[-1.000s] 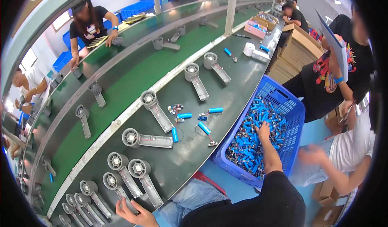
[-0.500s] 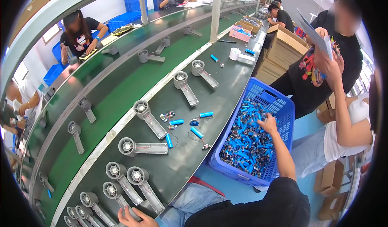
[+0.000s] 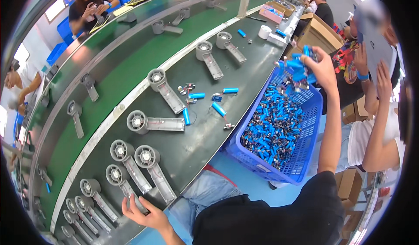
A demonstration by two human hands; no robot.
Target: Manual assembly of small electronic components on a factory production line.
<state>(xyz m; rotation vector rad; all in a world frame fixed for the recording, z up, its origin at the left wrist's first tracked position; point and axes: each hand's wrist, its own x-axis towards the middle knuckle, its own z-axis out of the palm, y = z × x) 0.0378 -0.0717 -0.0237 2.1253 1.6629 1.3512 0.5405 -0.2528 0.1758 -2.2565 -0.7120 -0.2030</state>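
Note:
My right hand [image 3: 322,68] is raised above the blue plastic basket [image 3: 305,157], closed on a handful of blue cylindrical battery cells [image 3: 297,68] with wires hanging from them. The basket holds a heap of the same blue cells [image 3: 273,129]. My left hand [image 3: 142,212] rests at the table's near edge, fingers on the handle of a grey fan housing [image 3: 126,184]. A few loose blue cells [image 3: 218,109] and small circuit boards lie on the dark table between two other grey housings [image 3: 150,123].
Several grey fan housings line the dark table and the green conveyor belt [image 3: 109,75]. Other people sit across the belt [image 3: 91,3] and to my right [image 3: 371,114]. Cardboard boxes [image 3: 316,31] stand at the far right.
My right hand has lifted out of the basket with a handful of blue cells and now hangs above it. My left hand stays at the table's near edge.

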